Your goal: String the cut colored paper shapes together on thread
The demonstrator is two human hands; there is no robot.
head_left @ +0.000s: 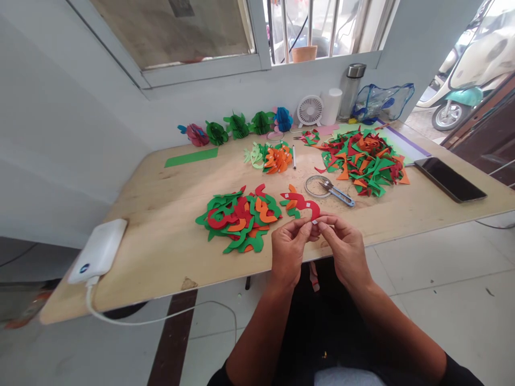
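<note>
Near the table's front edge, my left hand (290,247) and my right hand (345,247) come together, thumbs and fingertips pinching the near end of a red wavy paper cutout (300,202). Small white squares stick to the cutout, one of them right at my fingertips. Its far end reaches over a few green and orange pieces (293,213). Left of my hands lies a pile of curved green, red and orange cutouts (241,220). Beyond my right hand are blue-handled thread snips (338,193), partly over a roll of clear tape (311,186).
A heap of paper scraps (366,161) lies back right, near a phone (450,178). Behind stand folded paper figures (237,126), a small fan (310,111) and a bottle (351,94). A white power bank (100,249) with a hanging cable sits at the left edge.
</note>
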